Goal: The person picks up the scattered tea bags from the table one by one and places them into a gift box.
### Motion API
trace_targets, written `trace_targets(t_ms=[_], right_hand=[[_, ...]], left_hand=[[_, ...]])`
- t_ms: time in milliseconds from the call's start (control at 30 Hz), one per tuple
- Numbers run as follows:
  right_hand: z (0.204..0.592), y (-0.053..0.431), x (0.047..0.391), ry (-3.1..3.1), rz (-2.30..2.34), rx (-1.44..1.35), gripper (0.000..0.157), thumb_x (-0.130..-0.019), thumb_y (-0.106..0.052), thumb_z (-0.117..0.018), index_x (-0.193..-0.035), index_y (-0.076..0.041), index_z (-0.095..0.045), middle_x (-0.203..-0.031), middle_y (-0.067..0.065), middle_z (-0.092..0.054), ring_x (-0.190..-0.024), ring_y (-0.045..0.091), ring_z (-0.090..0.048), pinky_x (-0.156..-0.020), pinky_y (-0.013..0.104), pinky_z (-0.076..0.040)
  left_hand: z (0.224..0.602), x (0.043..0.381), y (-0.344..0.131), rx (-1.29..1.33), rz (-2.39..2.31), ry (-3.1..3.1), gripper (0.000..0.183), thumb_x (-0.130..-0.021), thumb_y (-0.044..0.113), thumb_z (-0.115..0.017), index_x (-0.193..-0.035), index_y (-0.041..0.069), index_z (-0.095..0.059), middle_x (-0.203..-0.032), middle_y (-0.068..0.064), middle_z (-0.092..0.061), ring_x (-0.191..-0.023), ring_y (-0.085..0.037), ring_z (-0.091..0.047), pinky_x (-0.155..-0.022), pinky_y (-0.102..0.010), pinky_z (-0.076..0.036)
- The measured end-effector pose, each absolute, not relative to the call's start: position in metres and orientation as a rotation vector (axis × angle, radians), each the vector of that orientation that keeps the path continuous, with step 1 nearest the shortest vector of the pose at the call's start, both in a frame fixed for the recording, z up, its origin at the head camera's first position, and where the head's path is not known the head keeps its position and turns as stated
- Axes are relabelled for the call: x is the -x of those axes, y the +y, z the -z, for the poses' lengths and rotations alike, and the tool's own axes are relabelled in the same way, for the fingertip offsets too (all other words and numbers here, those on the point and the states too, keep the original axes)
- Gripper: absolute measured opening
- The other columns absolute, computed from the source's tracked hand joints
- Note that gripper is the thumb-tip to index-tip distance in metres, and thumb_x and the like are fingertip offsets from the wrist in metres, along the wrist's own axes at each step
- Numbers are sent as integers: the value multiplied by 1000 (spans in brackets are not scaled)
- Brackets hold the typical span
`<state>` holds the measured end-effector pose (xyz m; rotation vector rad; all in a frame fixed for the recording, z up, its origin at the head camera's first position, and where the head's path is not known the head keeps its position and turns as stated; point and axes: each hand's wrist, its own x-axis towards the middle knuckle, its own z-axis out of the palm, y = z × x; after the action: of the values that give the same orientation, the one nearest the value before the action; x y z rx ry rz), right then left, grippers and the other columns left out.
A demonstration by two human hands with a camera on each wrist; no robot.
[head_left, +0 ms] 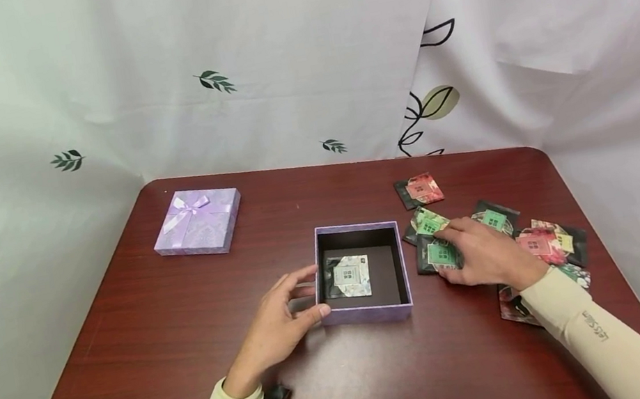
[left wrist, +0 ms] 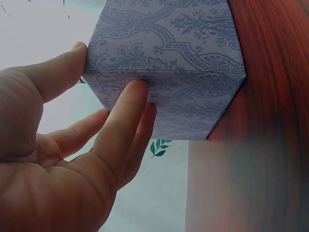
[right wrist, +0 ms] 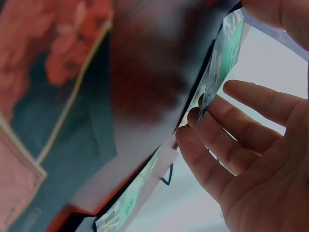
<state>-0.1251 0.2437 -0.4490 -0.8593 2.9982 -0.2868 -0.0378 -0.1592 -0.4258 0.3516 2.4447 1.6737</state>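
Head view, box: an open square cardboard box, purple-patterned outside and dark inside (head_left: 368,316), sits just right of the frame's centre on the reddish-brown wood-grain table (head_left: 149,355).
Inside the box: one flat square packet with a pale floral print and a whitish label (head_left: 348,277) lies toward the left wall.
Left hand: the left hand (head_left: 276,320), fingers spread and slightly bent, rests against the box's left wall, thumb at its near left corner; the left wrist view shows fingertips touching the patterned side.
Right hand: the right hand (head_left: 484,250), right of centre, pinches a dark packet with a green label (head_left: 441,255) between thumb and fingers at its edges.
Beside it: a packet with a light-green label (head_left: 425,221) touches the pinched one, and a red-printed dark packet (head_left: 419,190) lies above them.
Right cluster: another green-labelled packet (head_left: 496,219) and a packet with a pinkish-red label (head_left: 537,245) lie among others, partly hidden by the arm.
Lid: a purple square lid with a lilac ribbon bow (head_left: 197,222) lies left of centre, near the table's far edge.
Backdrop: white cloth with leaf prints (head_left: 279,30) fills the top.
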Motion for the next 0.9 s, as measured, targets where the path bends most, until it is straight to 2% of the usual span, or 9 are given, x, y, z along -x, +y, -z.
trace_targets(t_ms=[267,600,900], right_hand=[[437,245,127,3031,300,913,68,-78,-42,-85,-130,0,-70,-125,21,-68,-117,40,-65,-101,57,-56],[396,237,134,3074,352,961,64,-77,-39,-85,-127,-2,-72,-121,16,-70,-109,32,-66,-90,52,-60],[370,217,135,3105,390,1078,59,-73,-41,-82,-120,-6,-74,-114,10,-71,-99,25,-64,-81,44,-59]], left_hand=[[425,38,-159,-345,-1668,2449,69,-90,14,-86,-151,9,-56,-137,-19,-64,-123,-37,-69,-91,-34,-63],[424,39,-159,-342,-1663,2452,69,-90,13,-86,-151,8,-56,-138,-19,-64,-123,-36,-69,-92,-37,-63],[424,38,-159,-337,-1668,2441,69,-90,12,-86,-151,7,-56,-138,-19,-63,-123,-37,-69,-91,-35,-63]])
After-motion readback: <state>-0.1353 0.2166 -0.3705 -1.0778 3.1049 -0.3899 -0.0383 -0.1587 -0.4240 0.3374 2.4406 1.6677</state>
